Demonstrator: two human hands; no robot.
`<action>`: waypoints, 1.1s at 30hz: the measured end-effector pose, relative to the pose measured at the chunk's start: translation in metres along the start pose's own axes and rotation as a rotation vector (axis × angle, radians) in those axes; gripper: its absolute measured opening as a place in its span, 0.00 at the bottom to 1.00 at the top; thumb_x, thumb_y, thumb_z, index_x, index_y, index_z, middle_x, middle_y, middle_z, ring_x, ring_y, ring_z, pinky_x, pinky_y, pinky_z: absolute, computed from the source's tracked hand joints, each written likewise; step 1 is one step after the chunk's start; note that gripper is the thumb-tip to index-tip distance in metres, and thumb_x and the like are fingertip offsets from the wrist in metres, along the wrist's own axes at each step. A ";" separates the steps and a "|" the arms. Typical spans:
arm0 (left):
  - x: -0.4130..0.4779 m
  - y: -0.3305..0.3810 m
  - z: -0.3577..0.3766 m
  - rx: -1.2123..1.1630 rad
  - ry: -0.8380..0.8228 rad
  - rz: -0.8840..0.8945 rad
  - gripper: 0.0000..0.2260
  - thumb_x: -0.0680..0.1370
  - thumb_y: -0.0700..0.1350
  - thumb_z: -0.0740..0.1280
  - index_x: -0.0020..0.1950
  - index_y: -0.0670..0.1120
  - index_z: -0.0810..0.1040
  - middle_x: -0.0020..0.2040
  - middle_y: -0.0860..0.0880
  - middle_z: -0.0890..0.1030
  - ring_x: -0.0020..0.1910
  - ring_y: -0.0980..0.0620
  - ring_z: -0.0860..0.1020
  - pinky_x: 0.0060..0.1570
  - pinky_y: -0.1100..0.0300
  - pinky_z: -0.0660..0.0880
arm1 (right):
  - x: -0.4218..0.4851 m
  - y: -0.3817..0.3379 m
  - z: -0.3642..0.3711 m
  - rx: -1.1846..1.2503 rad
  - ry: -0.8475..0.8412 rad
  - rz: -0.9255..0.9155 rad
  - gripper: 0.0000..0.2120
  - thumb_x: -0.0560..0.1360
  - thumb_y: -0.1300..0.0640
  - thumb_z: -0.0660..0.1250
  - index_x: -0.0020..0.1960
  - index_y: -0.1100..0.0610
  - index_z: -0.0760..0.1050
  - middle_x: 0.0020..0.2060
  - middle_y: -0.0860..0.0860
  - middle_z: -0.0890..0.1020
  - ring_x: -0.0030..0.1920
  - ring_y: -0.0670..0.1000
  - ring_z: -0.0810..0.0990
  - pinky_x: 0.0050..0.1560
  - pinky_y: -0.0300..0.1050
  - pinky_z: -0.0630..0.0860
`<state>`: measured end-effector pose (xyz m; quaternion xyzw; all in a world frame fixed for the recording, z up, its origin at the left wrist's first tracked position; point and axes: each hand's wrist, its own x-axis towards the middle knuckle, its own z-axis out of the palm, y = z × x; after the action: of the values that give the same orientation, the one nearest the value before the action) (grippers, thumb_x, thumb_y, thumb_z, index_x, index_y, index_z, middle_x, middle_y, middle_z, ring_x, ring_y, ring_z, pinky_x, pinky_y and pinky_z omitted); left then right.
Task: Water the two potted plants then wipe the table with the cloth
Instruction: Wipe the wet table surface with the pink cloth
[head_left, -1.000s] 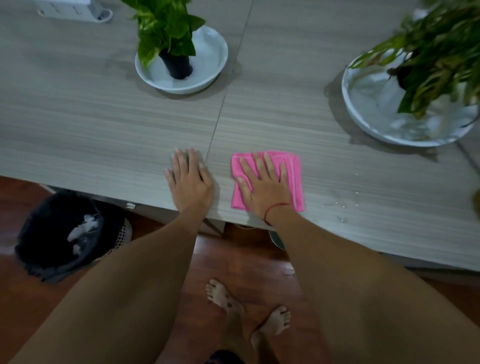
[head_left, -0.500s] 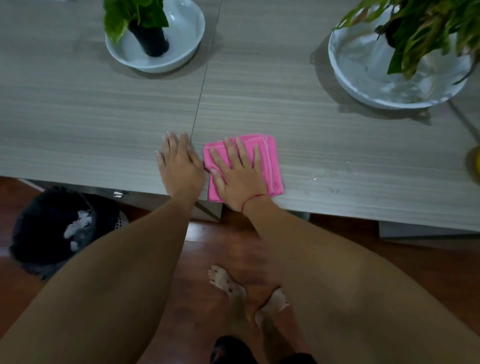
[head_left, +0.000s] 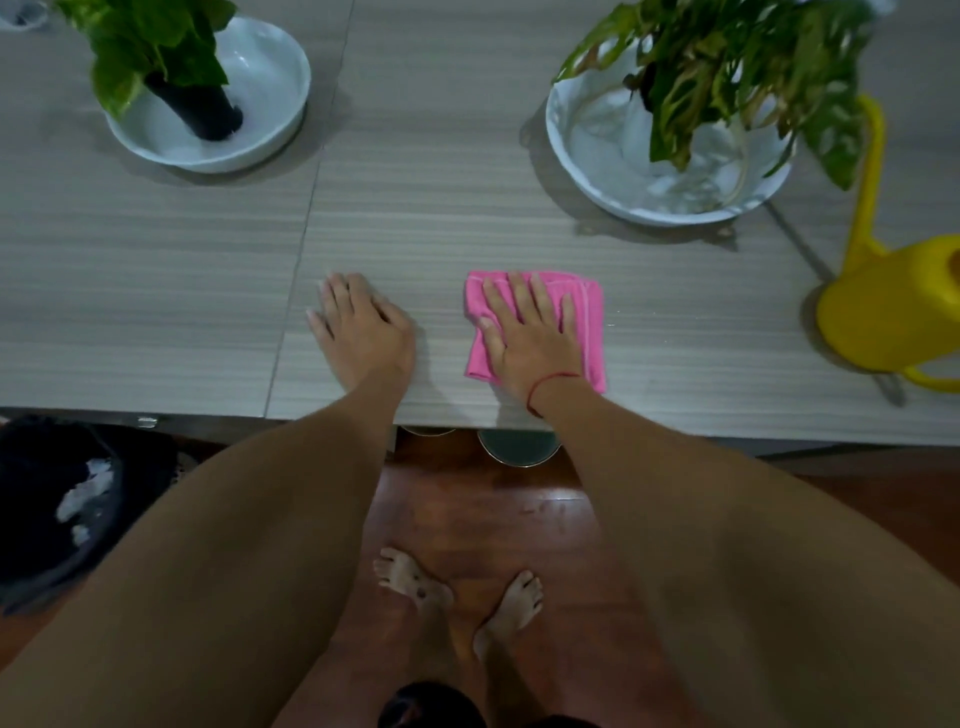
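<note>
A folded pink cloth (head_left: 589, 317) lies flat on the grey wood-grain table (head_left: 156, 291) near its front edge. My right hand (head_left: 530, 338) presses down on the cloth with straight, spread fingers. My left hand (head_left: 358, 327) rests flat on the bare table to the left of the cloth, a gap between them. A small green plant in a black pot stands in a white bowl (head_left: 260, 104) at the back left. A larger leafy plant (head_left: 727, 67) sits in a white bowl (head_left: 587, 156) holding water at the back right.
A yellow watering can (head_left: 893, 306) stands on the table at the right edge, its long spout rising beside the larger plant. A black waste bin (head_left: 47, 499) is on the wooden floor under the table's left part. My bare feet are below.
My right hand has slid the pink cloth to the right, away from my left hand, opening a gap. The view shifted, bringing the yellow watering can into sight.
</note>
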<state>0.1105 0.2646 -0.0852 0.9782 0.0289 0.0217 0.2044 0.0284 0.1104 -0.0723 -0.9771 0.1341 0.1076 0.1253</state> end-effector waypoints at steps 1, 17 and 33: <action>-0.001 -0.001 0.001 0.003 0.006 -0.007 0.23 0.82 0.45 0.52 0.78 0.42 0.61 0.80 0.44 0.58 0.80 0.47 0.51 0.78 0.46 0.43 | -0.003 0.010 -0.001 -0.006 0.012 0.018 0.25 0.83 0.43 0.37 0.79 0.44 0.38 0.78 0.47 0.40 0.78 0.52 0.37 0.76 0.58 0.39; -0.002 0.001 0.002 0.044 0.003 0.005 0.24 0.83 0.45 0.51 0.79 0.42 0.58 0.80 0.45 0.56 0.80 0.48 0.49 0.77 0.48 0.41 | -0.004 -0.036 0.018 0.002 0.060 -0.084 0.26 0.83 0.43 0.39 0.79 0.46 0.40 0.79 0.51 0.40 0.78 0.55 0.36 0.76 0.60 0.38; -0.002 0.002 0.004 0.066 0.009 -0.009 0.25 0.83 0.46 0.51 0.79 0.43 0.57 0.81 0.45 0.55 0.80 0.48 0.49 0.77 0.48 0.41 | 0.024 -0.028 0.010 0.020 0.108 0.195 0.27 0.82 0.41 0.37 0.79 0.45 0.38 0.79 0.53 0.41 0.78 0.58 0.38 0.75 0.64 0.38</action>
<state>0.1092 0.2609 -0.0885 0.9841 0.0350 0.0243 0.1722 0.0574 0.1339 -0.0812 -0.9625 0.2363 0.0654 0.1164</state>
